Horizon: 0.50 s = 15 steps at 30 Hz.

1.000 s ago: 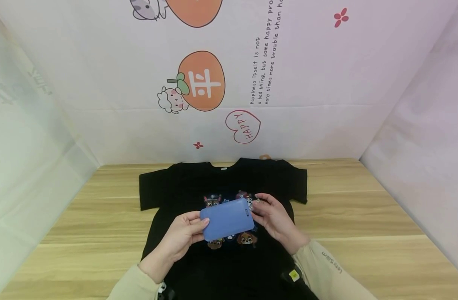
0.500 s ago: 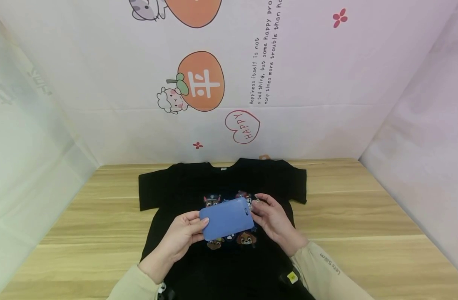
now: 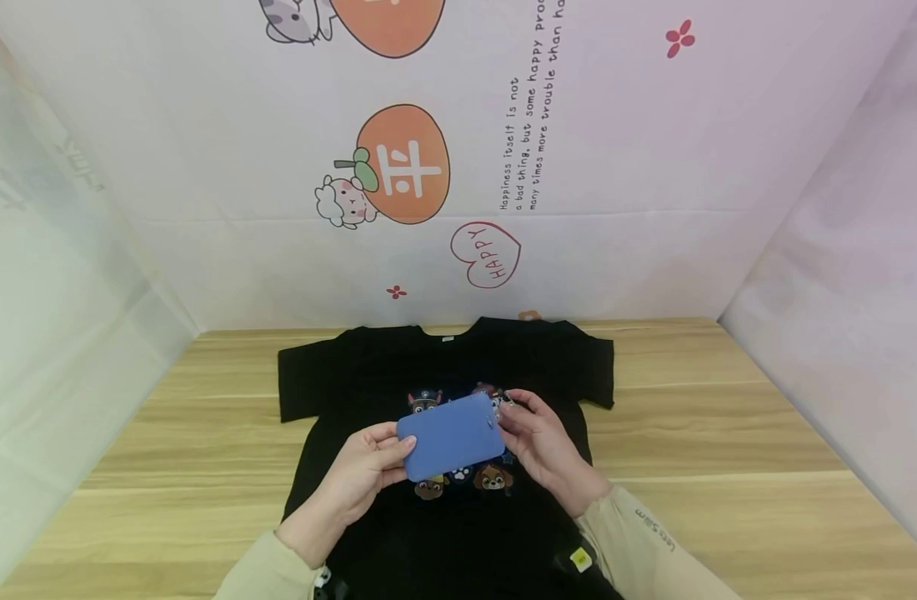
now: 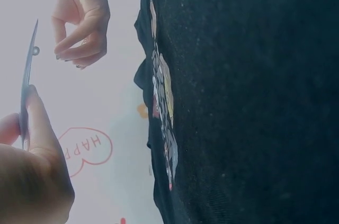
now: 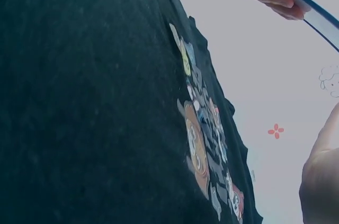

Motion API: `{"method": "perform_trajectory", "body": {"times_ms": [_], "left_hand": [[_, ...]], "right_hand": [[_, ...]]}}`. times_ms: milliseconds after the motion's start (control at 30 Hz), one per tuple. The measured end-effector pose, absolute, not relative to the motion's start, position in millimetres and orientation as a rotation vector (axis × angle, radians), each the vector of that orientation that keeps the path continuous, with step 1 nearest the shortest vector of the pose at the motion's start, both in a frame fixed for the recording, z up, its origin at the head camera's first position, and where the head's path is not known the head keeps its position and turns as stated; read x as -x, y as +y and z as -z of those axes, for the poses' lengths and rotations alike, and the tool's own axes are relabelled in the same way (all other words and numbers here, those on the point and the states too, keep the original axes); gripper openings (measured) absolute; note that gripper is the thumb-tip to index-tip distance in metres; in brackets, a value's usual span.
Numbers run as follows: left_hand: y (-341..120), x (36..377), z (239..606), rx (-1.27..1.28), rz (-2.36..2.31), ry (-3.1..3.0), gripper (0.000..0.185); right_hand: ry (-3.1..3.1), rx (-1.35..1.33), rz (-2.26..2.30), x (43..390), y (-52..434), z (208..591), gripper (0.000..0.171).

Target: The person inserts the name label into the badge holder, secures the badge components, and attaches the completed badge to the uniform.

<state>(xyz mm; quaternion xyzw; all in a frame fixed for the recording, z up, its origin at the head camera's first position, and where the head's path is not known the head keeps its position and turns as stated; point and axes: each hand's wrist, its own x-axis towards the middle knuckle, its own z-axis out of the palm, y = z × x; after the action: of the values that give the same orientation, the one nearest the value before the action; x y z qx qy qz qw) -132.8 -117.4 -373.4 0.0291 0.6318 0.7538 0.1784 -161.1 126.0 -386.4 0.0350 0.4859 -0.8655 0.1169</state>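
My left hand (image 3: 367,468) pinches one end of a blue card holder (image 3: 451,439), thumb on top and fingers beneath. Its far end has a small oval slot, and it is held above a black T-shirt (image 3: 391,533). Seen edge-on in the left wrist view, the card holder (image 4: 28,75) has a small round bead-like piece (image 4: 36,51) near its face. My right hand (image 3: 550,450) is beside the slotted end, thumb and fingers curled together at a small shiny metal piece (image 3: 508,400). In the right wrist view only part of that hand (image 5: 322,168) shows.
The T-shirt lies spread on a wooden table (image 3: 714,433), its neckline facing the back wall and cartoon dog prints (image 3: 493,477) on its chest. White printed sheets (image 3: 616,167) rise behind and on both sides of the table.
My right hand shifts slightly left, toward the card holder's slotted end. The card holder also moves a little left and tilts slightly, still pinched in my left hand.
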Motion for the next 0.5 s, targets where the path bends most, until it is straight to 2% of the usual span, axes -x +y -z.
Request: {"method": "perform_trajectory", "body": {"times_ms": [500], "left_hand": [[-118.4,135.3,375.8,-0.055,-2.128,1.792,0.024]], "right_hand": [[1.309,-0.116,2.629,158.4,119.3,381.6,0.017]]}}
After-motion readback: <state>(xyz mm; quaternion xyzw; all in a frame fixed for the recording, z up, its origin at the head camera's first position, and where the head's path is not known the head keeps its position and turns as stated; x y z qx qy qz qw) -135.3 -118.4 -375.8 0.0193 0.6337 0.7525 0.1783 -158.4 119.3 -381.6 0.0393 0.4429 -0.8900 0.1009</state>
